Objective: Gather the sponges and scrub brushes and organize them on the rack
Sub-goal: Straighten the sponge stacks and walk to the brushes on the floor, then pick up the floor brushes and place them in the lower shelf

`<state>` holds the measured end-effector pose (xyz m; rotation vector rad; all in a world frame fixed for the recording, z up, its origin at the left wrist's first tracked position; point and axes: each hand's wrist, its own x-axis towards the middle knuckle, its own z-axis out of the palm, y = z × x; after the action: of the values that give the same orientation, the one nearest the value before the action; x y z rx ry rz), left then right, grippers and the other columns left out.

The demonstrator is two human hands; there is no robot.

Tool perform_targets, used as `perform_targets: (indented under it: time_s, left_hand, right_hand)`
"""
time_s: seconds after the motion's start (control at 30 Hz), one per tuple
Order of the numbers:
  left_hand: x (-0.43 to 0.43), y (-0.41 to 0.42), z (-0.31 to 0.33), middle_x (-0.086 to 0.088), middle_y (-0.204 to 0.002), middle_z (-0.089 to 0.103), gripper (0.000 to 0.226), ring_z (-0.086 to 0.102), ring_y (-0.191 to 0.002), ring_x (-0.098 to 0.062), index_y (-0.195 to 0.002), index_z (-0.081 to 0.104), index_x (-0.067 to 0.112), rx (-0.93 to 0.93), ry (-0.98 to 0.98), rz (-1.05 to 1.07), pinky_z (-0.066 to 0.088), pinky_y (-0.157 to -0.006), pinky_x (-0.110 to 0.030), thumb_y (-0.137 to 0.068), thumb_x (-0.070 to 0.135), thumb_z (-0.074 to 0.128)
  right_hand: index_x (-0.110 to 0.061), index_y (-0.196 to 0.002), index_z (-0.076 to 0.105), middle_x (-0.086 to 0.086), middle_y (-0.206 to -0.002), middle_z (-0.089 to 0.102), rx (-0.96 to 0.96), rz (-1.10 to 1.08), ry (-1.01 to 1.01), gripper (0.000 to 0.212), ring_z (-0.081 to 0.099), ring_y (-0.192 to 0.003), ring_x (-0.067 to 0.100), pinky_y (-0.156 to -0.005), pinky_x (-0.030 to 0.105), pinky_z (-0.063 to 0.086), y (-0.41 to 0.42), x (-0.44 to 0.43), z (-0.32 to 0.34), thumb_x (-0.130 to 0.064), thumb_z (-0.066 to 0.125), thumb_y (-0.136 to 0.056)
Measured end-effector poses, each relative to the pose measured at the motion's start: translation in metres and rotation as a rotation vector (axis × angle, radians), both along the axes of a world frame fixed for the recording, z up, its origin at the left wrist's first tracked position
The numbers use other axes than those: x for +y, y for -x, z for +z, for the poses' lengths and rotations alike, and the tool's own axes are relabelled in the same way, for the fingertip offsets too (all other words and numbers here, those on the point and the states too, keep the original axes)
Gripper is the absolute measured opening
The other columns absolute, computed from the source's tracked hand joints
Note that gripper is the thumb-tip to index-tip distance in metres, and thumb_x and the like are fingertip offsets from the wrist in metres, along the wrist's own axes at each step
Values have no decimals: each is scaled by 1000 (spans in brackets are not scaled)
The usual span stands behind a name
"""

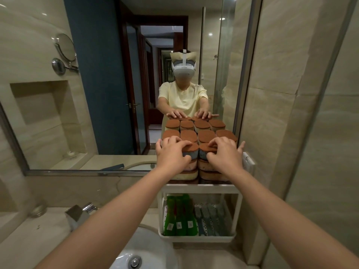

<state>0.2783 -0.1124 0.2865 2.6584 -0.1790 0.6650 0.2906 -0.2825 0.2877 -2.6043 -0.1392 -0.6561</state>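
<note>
Stacks of brown-topped sponges (187,135) stand on the top shelf of a white rack (200,188) against the mirror. My left hand (172,152) lies over the front left stack, fingers curled on its top sponge and thumb at its side. My right hand (226,153) rests the same way on the front right stack (208,167). On the lower shelf lie green scrub brushes (178,216) at the left and grey patterned ones (211,216) at the right.
A white basin (147,247) with a chrome tap (79,213) sits below left of the rack. The mirror (108,84) doubles the sponges and shows a person in a headset. A tiled wall (291,113) closes the right side.
</note>
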Motion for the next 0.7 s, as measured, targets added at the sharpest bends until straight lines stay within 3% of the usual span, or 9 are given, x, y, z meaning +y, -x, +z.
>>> perform_targets:
  time_s: [0.1, 0.13, 0.2, 0.27, 0.33, 0.43, 0.57, 0.7]
  left_hand:
    - [6, 7, 0, 11, -126, 49, 49, 33, -131, -13, -127, 54, 40, -63, 56, -17, -4, -119, -48, -79, 33, 60]
    - [9, 12, 0, 12, -125, 50, 49, 34, -130, -11, -127, 55, 38, -101, 85, -23, -5, -120, -48, -78, 33, 61]
    - [17, 22, -1, 13, -123, 53, 45, 39, -127, -9, -124, 57, 37, -172, 167, -27, -1, -120, -46, -79, 33, 61]
    - [27, 34, -2, 13, -122, 55, 38, 45, -122, -8, -120, 59, 35, -218, 306, -46, 17, -119, -43, -82, 28, 61]
    - [42, 47, -5, 14, -119, 54, 33, 50, -111, -2, -116, 59, 35, -227, 481, -65, 41, -102, -29, -86, 23, 61]
    - [70, 69, -14, 11, -116, 55, 31, 54, -99, 3, -114, 59, 29, -232, 694, -14, 44, -81, -13, -88, 14, 59]
    - [120, 101, -38, 7, -108, 62, 30, 59, -91, -4, -109, 62, 26, -281, 856, 153, 45, -74, -12, -86, 7, 56]
    - [170, 144, -67, 9, -104, 64, 29, 59, -92, -6, -106, 62, 23, -301, 942, 341, 46, -78, -14, -86, 3, 55]
  right_hand:
    - [-30, -107, 59, -7, -122, 55, -115, 23, -53, 31, 36, -133, 19, -117, 56, -8, 4, 6, 2, -25, 60, -76]
    - [-29, -108, 59, -7, -122, 55, -185, 58, -90, 33, 37, -133, 19, -118, 55, -3, 6, 9, 2, -24, 61, -76]
    - [-24, -111, 59, -5, -120, 57, -297, 191, -214, 36, 42, -129, 20, -117, 46, 21, 14, 21, 4, -17, 61, -76]
    - [-22, -115, 57, -7, -117, 54, -324, 331, -348, 39, 47, -119, 15, -102, 30, 37, 27, 39, 4, -11, 60, -78]
    - [-23, -116, 54, -11, -115, 51, -322, 427, -415, 40, 48, -113, 8, -94, 24, 41, 41, 62, 2, -8, 60, -79]
    - [-24, -116, 53, -12, -114, 50, -243, 561, -449, 40, 50, -107, 3, -89, 23, 45, 56, 101, -9, -8, 59, -80]
    - [-23, -122, 52, -7, -120, 53, -30, 684, -485, 44, 54, -104, 7, -89, 30, 49, 74, 156, -30, -9, 60, -81]
    - [-22, -128, 47, -3, -126, 51, 176, 792, -494, 50, 52, -107, 9, -90, 25, 45, 97, 215, -59, -11, 61, -82]
